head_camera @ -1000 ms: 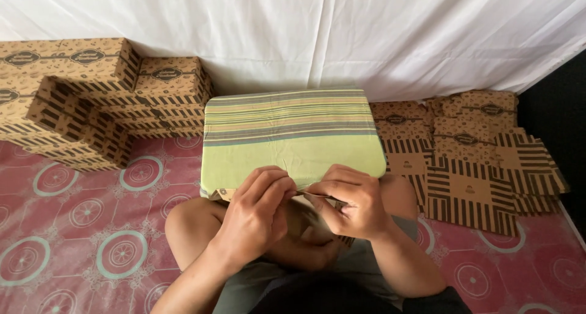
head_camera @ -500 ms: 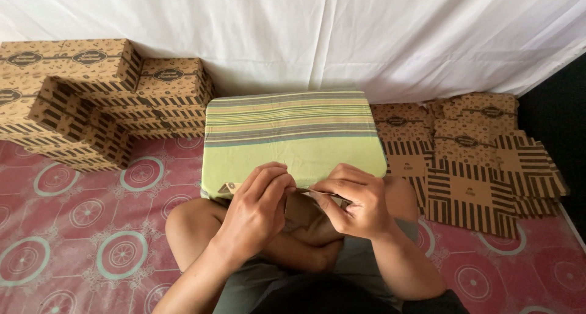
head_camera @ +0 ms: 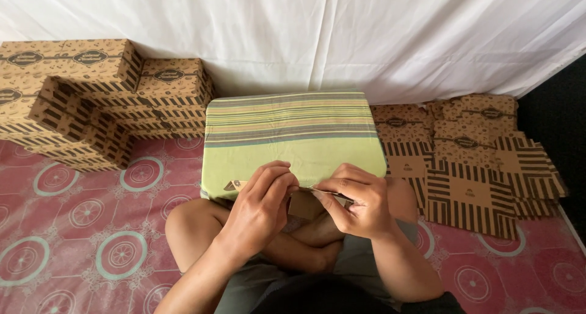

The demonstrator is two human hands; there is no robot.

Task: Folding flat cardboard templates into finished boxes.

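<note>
Centrally, hands [head_camera: 259, 207] [head_camera: 357, 204] pinching flat brown carton [head_camera: 305, 201]

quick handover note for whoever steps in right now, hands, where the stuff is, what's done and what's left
Left hand and right hand: both pinch a flat brown cardboard piece at the near edge of the striped green cushion, over the crossed legs.
Things: assembled patterned boxes stacked at the left by the white sheet; flat unfolded box blanks piled at the right on the red mat.
Done: a stack of boxes stands folded.
Left: the piece in hand is still flat, and the pile of blanks remains unfolded.
</note>
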